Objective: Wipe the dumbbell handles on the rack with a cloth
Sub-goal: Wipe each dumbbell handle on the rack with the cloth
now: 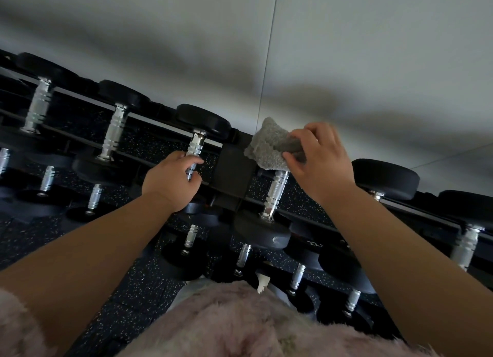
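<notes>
1. Two hands are working at the rack (232,167). The right hand (320,161) is pinching a fluffy grey cloth (269,145) between thumb and fingers. The cloth is touching the top end of one shiny handle (277,193) on the top row.
2. The left hand (173,181) is curling its fingers round the next handle (196,147) to the left, on the same row.
3. Only a pinch is holding the cloth, so I am thinking it could slip out. Then it could drop down between the dumbbells (262,233).
4. The cloth is covering just the top bit of the shiny handle. The lower part and the little grooves could get missed if the rubbing is stopping short.
5. The left hand is gripping something heavy. A hard pull could roll that dumbbell off its bars. Fingers could get squashed against the rack.
6. The right hand and the cloth are hiding the far head of the dumbbell being wiped. The left hand is hiding the lower part of the next handle.
7. The lower rows (244,255) are sitting in the dark, so those handles are hard to see. A white number (314,243) on one head is getting cut off. The rack is running out of the picture on both sides. I cannot tell which handles are clean.
</notes>
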`<state>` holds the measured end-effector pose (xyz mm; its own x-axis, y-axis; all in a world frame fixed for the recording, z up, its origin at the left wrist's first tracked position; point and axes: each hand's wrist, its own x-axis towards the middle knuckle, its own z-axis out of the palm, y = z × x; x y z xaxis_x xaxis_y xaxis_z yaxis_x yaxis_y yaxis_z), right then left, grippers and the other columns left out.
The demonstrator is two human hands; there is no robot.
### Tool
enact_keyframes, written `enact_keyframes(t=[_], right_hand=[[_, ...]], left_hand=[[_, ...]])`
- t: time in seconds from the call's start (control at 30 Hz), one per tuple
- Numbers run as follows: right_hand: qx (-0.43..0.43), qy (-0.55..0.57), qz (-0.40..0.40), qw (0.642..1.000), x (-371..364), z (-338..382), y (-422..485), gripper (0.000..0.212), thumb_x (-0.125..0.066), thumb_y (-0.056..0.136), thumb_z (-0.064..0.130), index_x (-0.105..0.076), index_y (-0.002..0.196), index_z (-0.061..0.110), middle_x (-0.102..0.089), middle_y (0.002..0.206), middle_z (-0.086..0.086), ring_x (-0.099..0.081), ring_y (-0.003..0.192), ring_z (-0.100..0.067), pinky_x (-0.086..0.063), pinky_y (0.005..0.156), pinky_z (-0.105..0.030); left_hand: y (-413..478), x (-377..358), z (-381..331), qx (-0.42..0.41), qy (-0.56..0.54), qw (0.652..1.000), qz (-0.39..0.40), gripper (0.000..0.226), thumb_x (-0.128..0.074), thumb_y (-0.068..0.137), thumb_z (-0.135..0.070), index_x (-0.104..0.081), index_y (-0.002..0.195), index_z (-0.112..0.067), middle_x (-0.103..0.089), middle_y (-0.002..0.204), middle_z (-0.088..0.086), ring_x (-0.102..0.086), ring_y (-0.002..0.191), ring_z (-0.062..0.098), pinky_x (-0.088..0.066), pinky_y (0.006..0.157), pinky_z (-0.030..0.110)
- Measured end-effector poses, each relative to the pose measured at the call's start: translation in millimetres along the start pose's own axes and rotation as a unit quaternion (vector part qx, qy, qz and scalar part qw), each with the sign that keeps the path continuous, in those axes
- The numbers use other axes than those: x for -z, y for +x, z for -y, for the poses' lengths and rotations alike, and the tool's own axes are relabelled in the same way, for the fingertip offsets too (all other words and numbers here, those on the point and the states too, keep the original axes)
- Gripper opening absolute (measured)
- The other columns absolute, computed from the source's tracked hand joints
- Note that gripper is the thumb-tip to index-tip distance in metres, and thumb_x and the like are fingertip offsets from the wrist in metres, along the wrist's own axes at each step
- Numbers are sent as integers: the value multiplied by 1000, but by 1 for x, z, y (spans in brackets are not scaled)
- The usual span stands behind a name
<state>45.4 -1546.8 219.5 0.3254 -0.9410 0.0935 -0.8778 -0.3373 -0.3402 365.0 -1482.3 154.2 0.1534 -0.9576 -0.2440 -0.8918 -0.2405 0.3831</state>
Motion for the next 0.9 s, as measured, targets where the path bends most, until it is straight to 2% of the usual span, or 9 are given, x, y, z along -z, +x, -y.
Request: enact_keyframes(t=[0.13,0.27,0.37,0.5,0.57,0.63,0.7,0.8,0.9], right_hand=[[26,-5,22,999,-2,-4,-14,30,-74,91,36,-69,117,22,-54,117,-2,-58,101,-20,-61,72,-41],[32,11,19,999,1,-4,-12,34,-66,97,46,-68,124,26,-59,112,2,-61,79,-17,-53,64,-29],[21,-13,25,999,3,-1,3,33,-63,100,42,-65,128,26,-58,108,-1,-61,80,-23,-56,70,-36],[24,-34,15,999,11,1,18,15,-64,97,35,-69,101,22,-55,108,2,-52,99,-18,-42,92,-33],[-36,34,-16,999,16,-1,19,11,-61,98,31,-63,93,21,-57,105,5,-53,95,-14,-41,88,-28],[-160,135,-36,977,22,-7,23,10,-59,100,30,-59,93,23,-62,94,6,-59,79,-14,-45,67,-25],[-231,137,-15,963,24,-16,27,10,-58,101,34,-59,97,25,-62,83,10,-62,73,-16,-46,59,-27],[-228,70,26,971,21,-20,33,12,-59,101,39,-59,101,28,-63,85,9,-65,81,-23,-57,78,-41],[-150,16,49,987,17,-10,36,22,-62,99,40,-61,117,27,-63,117,0,-59,111,-25,-49,102,-46]], left_hand=[[0,0,0,0,0,1000,2,36,-58,96,-29,-67,129,-41,-59,133,-12,-64,99,16,-54,82,36],[0,0,0,4,-2,1000,0,36,-58,96,-29,-67,128,-42,-59,130,-14,-63,96,15,-48,78,32],[0,-1,1,3,1,1000,0,36,-59,95,-28,-67,127,-42,-59,129,-14,-62,94,14,-46,76,31],[1,-1,2,3,0,1000,3,36,-58,96,-28,-67,127,-43,-59,127,-15,-62,92,13,-47,75,31],[1,-2,2,3,0,1000,3,36,-58,96,-28,-66,128,-43,-59,126,-14,-62,91,14,-47,75,32],[1,-2,3,2,0,1000,2,36,-58,96,-28,-66,127,-43,-59,125,-14,-61,89,14,-46,74,31],[1,-2,3,2,-1,1000,2,36,-58,96,-28,-66,127,-43,-59,125,-15,-62,89,14,-48,74,32],[2,-1,2,1,-4,1000,2,36,-58,96,-28,-66,127,-44,-59,125,-14,-63,90,15,-52,76,33],[1,-1,2,-1,-7,1000,-2,35,-59,96,-28,-67,126,-43,-59,124,-14,-63,88,15,-54,77,34]])
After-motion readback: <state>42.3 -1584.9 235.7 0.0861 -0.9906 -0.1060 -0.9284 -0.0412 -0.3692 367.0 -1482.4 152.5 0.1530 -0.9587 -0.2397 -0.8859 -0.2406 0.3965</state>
